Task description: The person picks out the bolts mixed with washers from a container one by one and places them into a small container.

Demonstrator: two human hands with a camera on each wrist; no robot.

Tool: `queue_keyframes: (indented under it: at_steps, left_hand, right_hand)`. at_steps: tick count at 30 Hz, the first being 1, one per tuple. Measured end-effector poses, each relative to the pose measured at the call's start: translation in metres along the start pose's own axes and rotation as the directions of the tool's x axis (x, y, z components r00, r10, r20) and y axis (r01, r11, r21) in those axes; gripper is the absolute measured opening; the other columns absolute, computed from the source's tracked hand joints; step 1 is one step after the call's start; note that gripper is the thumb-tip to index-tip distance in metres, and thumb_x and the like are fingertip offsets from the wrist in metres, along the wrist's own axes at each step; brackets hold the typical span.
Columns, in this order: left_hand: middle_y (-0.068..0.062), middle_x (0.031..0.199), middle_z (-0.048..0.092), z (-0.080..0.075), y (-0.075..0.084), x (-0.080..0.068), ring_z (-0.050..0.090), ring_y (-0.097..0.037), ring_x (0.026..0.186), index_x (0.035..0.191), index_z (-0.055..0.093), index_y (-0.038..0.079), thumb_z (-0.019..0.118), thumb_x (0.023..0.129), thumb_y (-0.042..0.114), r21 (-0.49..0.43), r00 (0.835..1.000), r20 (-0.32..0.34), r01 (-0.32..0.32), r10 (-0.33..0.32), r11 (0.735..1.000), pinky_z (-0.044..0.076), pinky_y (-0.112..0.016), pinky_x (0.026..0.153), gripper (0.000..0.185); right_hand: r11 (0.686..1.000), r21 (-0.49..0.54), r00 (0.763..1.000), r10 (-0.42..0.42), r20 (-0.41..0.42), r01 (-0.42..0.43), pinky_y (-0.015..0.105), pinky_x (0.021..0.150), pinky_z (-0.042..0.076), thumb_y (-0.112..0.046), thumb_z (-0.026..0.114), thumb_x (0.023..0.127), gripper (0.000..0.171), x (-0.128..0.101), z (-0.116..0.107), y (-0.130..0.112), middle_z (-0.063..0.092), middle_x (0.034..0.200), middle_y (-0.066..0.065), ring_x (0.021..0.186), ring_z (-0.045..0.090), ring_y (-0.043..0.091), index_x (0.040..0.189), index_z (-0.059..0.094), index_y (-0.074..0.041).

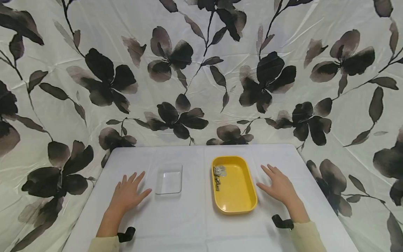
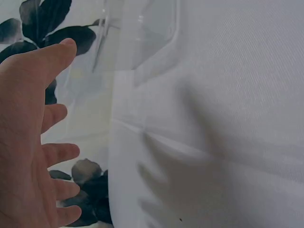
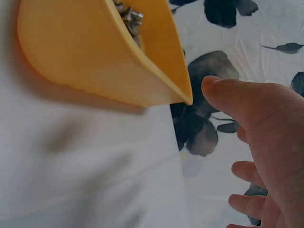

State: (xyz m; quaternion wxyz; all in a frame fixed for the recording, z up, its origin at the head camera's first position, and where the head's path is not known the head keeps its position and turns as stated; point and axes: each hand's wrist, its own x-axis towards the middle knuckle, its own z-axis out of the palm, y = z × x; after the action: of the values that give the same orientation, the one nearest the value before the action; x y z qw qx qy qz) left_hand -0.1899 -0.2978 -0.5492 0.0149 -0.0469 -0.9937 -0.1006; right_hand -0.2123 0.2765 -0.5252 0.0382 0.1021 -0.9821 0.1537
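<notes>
The left hand (image 1: 128, 191) lies palm down on the table (image 1: 189, 224), fingers spread and straight, holding nothing; in the left wrist view the same hand (image 2: 28, 142) shows its open palm and parted fingers (image 2: 57, 154) just over the white cloth. The right hand (image 1: 278, 187) is spread the same way, flat on the table and holding nothing, and the right wrist view shows its thumb (image 3: 237, 102) straight and the other fingers loosely apart. Nearest the right hand is a yellow tray (image 1: 239, 199), just beside the thumb but apart from it; the right wrist view shows the tray wall (image 3: 85, 61) close to the thumb tip with a gap between them. In the tray's far left corner lies a small heap of metal parts (image 1: 218, 175), which look like screws and washers, though they are too small to tell for sure; the right wrist view catches a few of them (image 3: 129, 19) over the rim. Nearest the left hand is a clear dish (image 1: 169, 179), just beyond the fingertips and not touched, left of the tray with bare cloth between them. Each wrist wears a black strap (image 1: 126, 234). Behind and around the table hangs a white sheet with dark flowers (image 1: 201, 70).
</notes>
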Motion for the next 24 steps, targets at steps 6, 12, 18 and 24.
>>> queue_keyframes:
  at_steps: [6,12,18,24]
  left_hand:
    - [-0.03,0.148,0.033,-0.008,0.008,0.0,0.02,-0.062,0.131,0.15,0.037,0.009,0.042,0.086,0.076,-0.019,0.999,-0.011,-0.039,0.039,0.999,0.019,-0.075,0.101,0.092]
    - [-0.029,0.147,0.035,-0.02,0.024,-0.001,0.022,-0.061,0.131,0.148,0.039,0.009,0.053,0.089,0.066,-0.062,0.996,-0.037,-0.078,0.076,0.995,0.021,-0.074,0.102,0.084]
    - [-0.026,0.148,0.036,-0.018,0.045,-0.002,0.025,-0.055,0.134,0.149,0.038,0.01,0.058,0.089,0.06,-0.147,0.995,-0.041,-0.1,0.095,0.984,0.023,-0.068,0.106,0.081]
    - [-0.02,0.149,0.037,-0.016,0.066,0.002,0.027,-0.049,0.136,0.151,0.037,0.015,0.059,0.09,0.058,-0.198,0.989,-0.07,-0.145,0.133,0.97,0.026,-0.066,0.106,0.078]
  right_hand:
    - [1.0,0.022,1.0,-0.008,0.002,0.008,0.065,0.102,0.033,-0.045,0.071,0.086,0.075,0.003,-0.001,-0.005,0.04,0.146,0.025,0.132,0.036,0.047,0.146,0.045,-0.008]
    - [0.998,0.057,1.0,0.003,0.008,-0.003,0.063,0.102,0.035,-0.043,0.071,0.087,0.072,0.01,-0.003,-0.012,0.041,0.146,0.024,0.131,0.039,0.044,0.144,0.046,-0.008]
    - [0.993,0.117,0.999,0.006,0.035,-0.01,0.063,0.102,0.036,-0.038,0.073,0.086,0.068,0.016,-0.005,-0.024,0.044,0.143,0.023,0.13,0.041,0.043,0.142,0.049,-0.007]
    - [0.988,0.154,0.999,0.008,0.038,-0.014,0.062,0.102,0.036,-0.039,0.073,0.086,0.067,0.023,-0.003,-0.031,0.044,0.143,0.022,0.13,0.041,0.042,0.141,0.05,-0.008]
